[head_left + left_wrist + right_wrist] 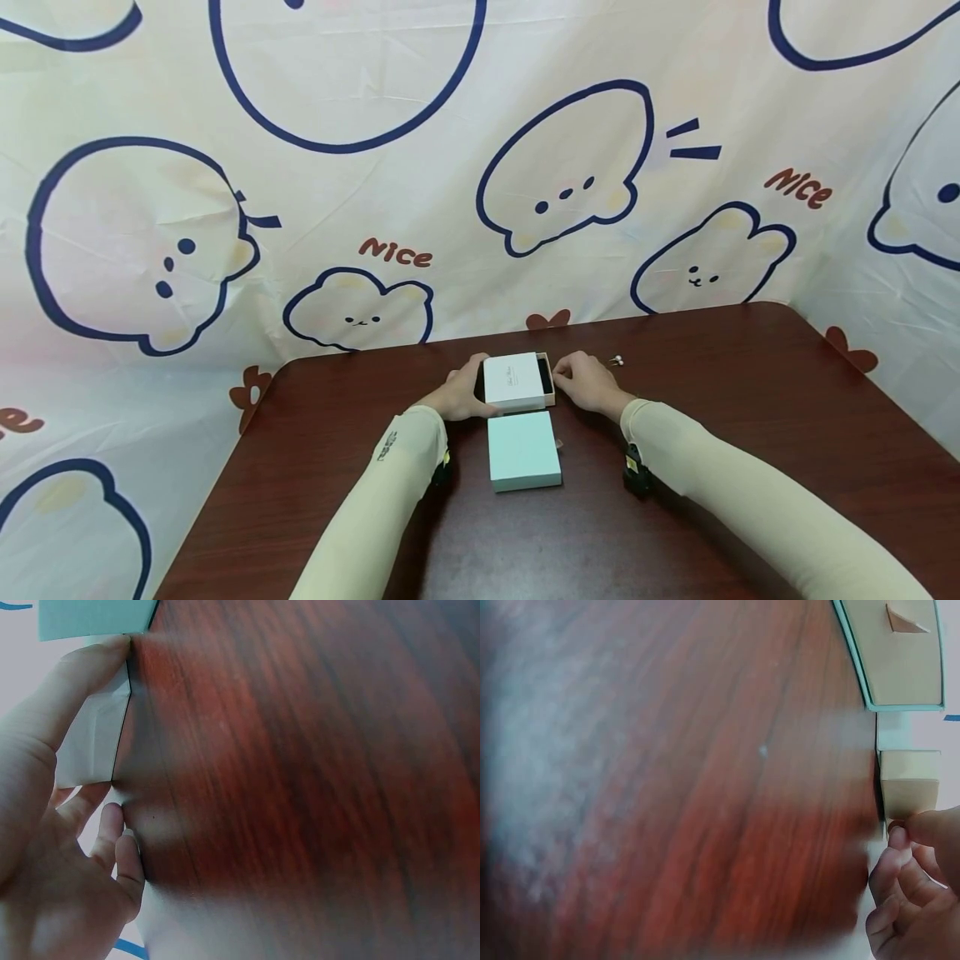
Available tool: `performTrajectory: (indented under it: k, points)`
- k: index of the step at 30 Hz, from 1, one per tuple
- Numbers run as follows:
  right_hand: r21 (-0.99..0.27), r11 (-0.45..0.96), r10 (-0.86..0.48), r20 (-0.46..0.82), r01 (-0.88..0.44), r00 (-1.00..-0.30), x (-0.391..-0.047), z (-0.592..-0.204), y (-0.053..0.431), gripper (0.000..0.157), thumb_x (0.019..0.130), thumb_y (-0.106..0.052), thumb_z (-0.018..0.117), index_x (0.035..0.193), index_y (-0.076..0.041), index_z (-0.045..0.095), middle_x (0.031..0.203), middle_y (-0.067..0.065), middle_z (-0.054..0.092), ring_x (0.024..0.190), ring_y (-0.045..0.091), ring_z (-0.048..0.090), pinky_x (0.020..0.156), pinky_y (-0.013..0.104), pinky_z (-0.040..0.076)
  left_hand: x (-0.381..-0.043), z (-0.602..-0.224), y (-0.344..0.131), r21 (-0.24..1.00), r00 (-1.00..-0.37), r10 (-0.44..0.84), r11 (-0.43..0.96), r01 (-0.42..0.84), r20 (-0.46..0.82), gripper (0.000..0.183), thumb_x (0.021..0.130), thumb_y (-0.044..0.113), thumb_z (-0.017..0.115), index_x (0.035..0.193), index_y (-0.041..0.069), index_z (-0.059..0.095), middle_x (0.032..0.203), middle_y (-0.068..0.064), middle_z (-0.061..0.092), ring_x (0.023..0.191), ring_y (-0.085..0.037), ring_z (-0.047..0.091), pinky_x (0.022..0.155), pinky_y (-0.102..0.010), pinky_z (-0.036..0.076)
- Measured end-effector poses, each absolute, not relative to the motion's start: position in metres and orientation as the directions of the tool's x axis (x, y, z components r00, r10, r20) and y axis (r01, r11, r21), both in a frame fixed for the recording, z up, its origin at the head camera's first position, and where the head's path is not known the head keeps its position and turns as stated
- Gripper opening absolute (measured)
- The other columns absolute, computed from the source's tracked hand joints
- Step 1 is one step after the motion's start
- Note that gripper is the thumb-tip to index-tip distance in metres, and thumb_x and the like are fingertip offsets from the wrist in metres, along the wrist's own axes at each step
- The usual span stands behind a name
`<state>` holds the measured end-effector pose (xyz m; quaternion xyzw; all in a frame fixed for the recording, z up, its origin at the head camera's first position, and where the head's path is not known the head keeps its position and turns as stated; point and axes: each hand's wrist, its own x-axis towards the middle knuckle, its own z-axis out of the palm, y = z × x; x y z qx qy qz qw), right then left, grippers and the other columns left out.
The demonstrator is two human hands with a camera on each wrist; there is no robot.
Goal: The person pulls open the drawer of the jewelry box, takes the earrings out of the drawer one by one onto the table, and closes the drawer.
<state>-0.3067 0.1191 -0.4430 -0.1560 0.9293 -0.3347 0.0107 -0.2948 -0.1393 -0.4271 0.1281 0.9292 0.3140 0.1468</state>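
Observation:
A white drawer box [512,382] with small print on its lid lies flat on the table, its tan drawer [551,392] slid partly out to the right and showing a black inside. My left hand [459,395] grips the white sleeve from the left, thumb along the near side and fingers round the far side. At the drawer's end, my right hand [588,382] pinches a small brown pull tab [897,823] between thumb and index finger. Just nearer to me lies a shut mint-green box [524,450], its own ribbon tab [906,621] sticking out on the right.
Small white-tipped earrings [617,360] lie on the dark wood table [517,542], beyond my right hand. A cloth with cartoon prints [450,192] hangs behind the table's far edge and along both sides.

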Motion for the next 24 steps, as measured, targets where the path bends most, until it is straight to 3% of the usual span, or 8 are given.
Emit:
performTrajectory:
  k: [24]
  points:
    - [-0.628, 0.724, -0.304, 0.08, -0.285, -0.949, -0.3048, -0.439, 0.1108, 0.018, 0.1, -0.015, 0.061, 0.092, -0.011, 0.076, 0.081, 0.002, 0.07, 0.068, 0.014, 0.057, 0.063, 0.029, 0.042, -0.295, -0.4265, -0.1392, 0.617, -0.921, 0.335, 0.773, 0.148, -0.198, 0.101, 0.085, 0.025, 0.083, 0.16, 0.015, 0.017, 0.149, -0.017, 0.041, 0.137, -0.037, 0.035, 0.11, -0.056, 0.036]
